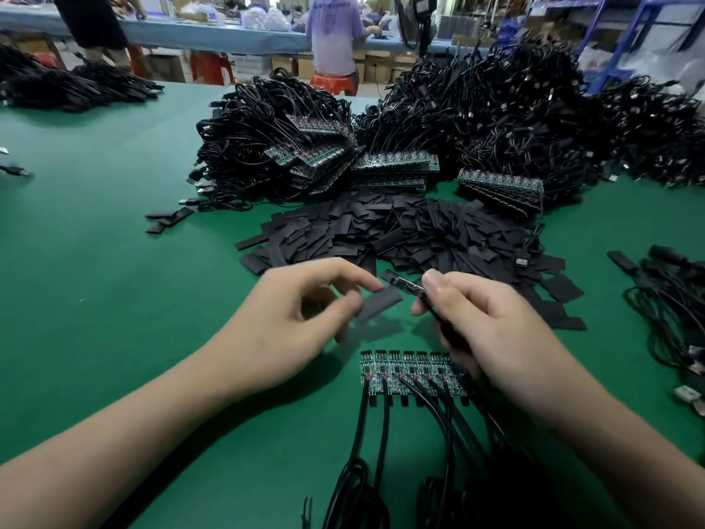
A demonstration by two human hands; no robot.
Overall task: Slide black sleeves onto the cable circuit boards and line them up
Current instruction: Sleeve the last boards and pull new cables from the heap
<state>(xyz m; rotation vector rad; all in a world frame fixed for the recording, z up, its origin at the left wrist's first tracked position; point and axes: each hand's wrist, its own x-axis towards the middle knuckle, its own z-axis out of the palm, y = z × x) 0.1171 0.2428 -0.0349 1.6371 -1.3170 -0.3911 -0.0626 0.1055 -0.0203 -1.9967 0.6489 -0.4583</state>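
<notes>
Left fingers pinch 1 sleeve, right fingers grip a board, not joined yet. My row of boards lies bare on the tabletop; the sleeve pile waits.

No legible writing
The print on the back of a purple shirt is too blurred to read.

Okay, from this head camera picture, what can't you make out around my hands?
Head view:
1. The black sleeve in the left hand: motion blur hides its open end.
2. The circuit board pinched by the right hand: blurred, and fingers cover its cable end.
3. The row of boards: its right end is hidden under the right hand.
4. The cable coils: cut off by the bottom edge.
</notes>
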